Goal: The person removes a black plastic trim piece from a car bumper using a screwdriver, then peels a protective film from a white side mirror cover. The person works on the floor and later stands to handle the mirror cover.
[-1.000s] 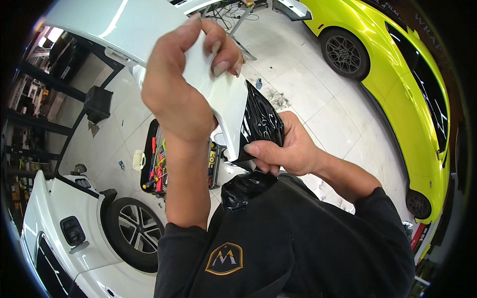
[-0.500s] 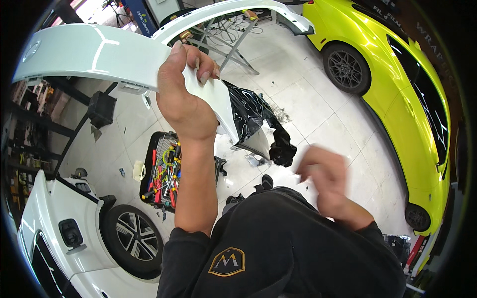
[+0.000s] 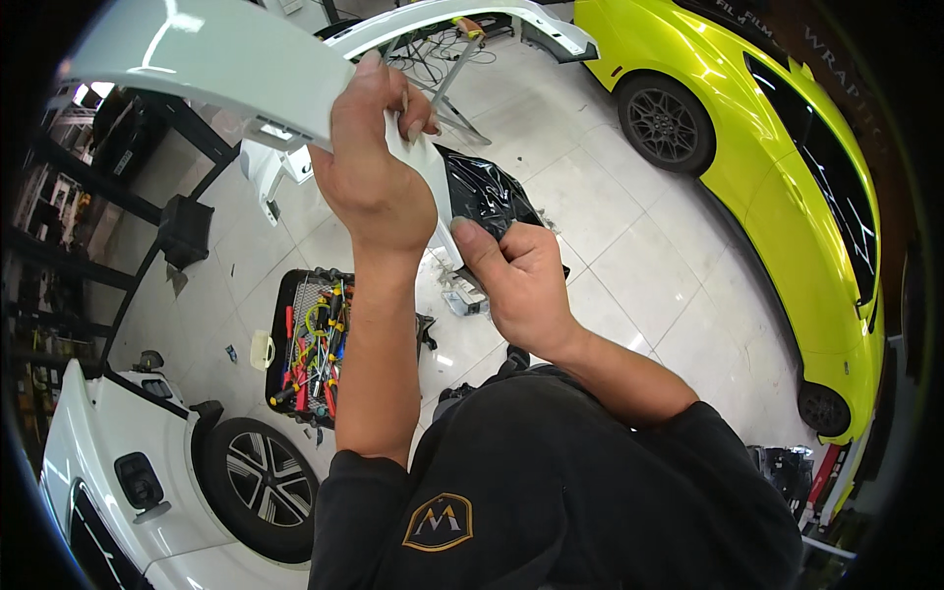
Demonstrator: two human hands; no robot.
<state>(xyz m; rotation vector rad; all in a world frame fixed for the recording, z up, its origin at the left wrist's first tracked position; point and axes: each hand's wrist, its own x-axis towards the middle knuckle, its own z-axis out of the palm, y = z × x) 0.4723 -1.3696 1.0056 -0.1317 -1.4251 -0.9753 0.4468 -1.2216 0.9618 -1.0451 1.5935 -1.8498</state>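
A long, curved white car body panel stretches from the upper left toward the middle. My left hand is wrapped round its narrow part, thumb on the upper face. Glossy, wrinkled black film covers or hangs at the panel's right end. My right hand is closed at the lower edge of that end, thumb pressed against the fold of black film. What lies under the curled right fingers is partly hidden.
A tray of hand tools stands on the tiled floor. Another white panel rests on a folding stand behind. A bright yellow-green car is at right, a white car at lower left. A black frame lines the left.
My right hand has moved left and up from beside the panel to its film-covered end and closed there. The white panel has shifted slightly up and right in view, still in my left hand.
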